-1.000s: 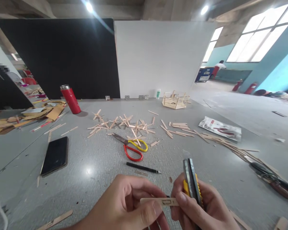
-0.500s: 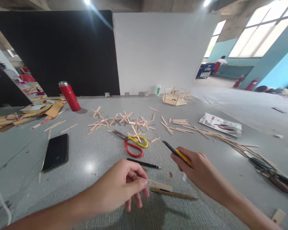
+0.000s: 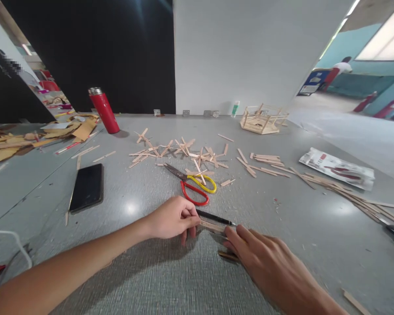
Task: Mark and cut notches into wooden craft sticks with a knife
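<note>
A flat wooden craft stick [image 3: 213, 226] lies low over the table, its left end pinched in my left hand [image 3: 179, 220]. My right hand [image 3: 261, 258] is palm down at the stick's other end, its fingertips touching it. The fingers are curled over the utility knife, which is mostly hidden; a thin dark sliver, seemingly its blade, shows below the stick. A black pen [image 3: 215, 216] lies just behind the stick. In front, a brown pen-like rod [image 3: 229, 255] is partly covered by my right hand. Scissors [image 3: 195, 186] with red and yellow handles lie beyond.
Loose craft sticks [image 3: 184, 151] are scattered behind the scissors, with more at the right near a white packet [image 3: 336, 168]. A phone [image 3: 87, 188] lies left. Farther back stand a red flask [image 3: 105, 111], a small glue bottle [image 3: 235, 109] and a stick-built frame [image 3: 261, 127].
My right hand has come down and left onto the stick, bringing the knife from the air. My left hand moved the stick slightly farther off, beside the black pen. The view tilted down.
</note>
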{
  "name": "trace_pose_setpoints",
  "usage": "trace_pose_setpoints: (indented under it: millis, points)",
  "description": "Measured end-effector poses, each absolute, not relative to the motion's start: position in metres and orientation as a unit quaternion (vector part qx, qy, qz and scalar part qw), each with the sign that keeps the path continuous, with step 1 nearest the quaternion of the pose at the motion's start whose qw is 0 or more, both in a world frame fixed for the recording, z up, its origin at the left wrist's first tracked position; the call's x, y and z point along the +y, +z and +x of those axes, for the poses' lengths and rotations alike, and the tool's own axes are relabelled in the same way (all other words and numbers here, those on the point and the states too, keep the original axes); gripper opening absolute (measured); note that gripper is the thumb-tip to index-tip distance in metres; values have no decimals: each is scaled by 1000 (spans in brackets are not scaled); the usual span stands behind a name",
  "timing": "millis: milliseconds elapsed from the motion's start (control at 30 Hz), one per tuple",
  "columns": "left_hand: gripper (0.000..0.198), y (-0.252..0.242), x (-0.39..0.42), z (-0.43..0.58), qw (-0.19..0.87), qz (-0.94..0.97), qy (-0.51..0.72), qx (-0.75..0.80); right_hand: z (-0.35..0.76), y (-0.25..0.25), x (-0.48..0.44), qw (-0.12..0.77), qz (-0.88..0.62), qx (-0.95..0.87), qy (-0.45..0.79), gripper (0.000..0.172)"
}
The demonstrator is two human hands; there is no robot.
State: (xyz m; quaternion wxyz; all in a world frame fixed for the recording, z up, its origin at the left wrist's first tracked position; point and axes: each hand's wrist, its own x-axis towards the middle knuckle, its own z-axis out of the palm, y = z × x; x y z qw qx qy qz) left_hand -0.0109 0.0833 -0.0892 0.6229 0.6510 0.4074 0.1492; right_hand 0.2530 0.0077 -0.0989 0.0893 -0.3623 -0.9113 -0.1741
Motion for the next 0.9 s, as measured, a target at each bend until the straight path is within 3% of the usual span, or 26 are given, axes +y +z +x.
trace_pose_setpoints:
  millis: [567,900]
  points:
    - [22,-79,83,-12,626,662,118,395,252,-92,2,44,-351,-912,-207,79]
    - [22,-85,85,-12,631,661,121,387,249,-94,-1,54,-353,-909,-214,80]
